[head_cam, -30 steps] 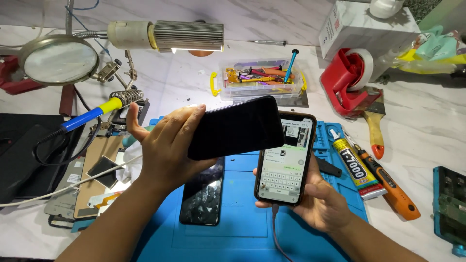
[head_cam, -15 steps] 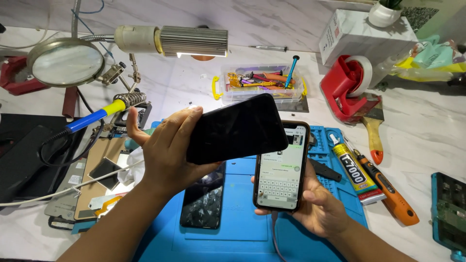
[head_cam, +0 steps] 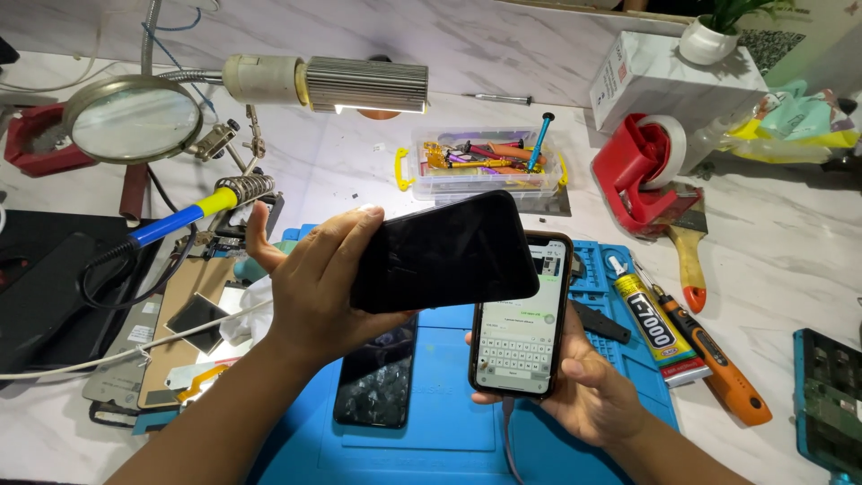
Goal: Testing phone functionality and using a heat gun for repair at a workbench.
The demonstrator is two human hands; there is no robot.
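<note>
White marble-patterned table (head_cam: 790, 269) with grey veining, running back to a matching marble upstand (head_cam: 377, 36). Ribbed metal work lamp (head_cam: 359, 85) on a flexible arm — lit, casting light downward. Round magnifying lens (head_cam: 133, 119) beside it. Small white plant pot (head_cam: 709, 40) at far right.

marble table (head_cam: 790, 260) | blue mat (head_cam: 449, 422) | tape dispenser (head_cam: 633, 166) | brush (head_cam: 690, 256)

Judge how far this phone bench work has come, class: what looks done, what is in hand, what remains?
Done: nothing clearly. In hand: left hand holds a dark phone; right hand holds a lit phone. Left: a cracked phone lies untouched on the blue mat.
</note>
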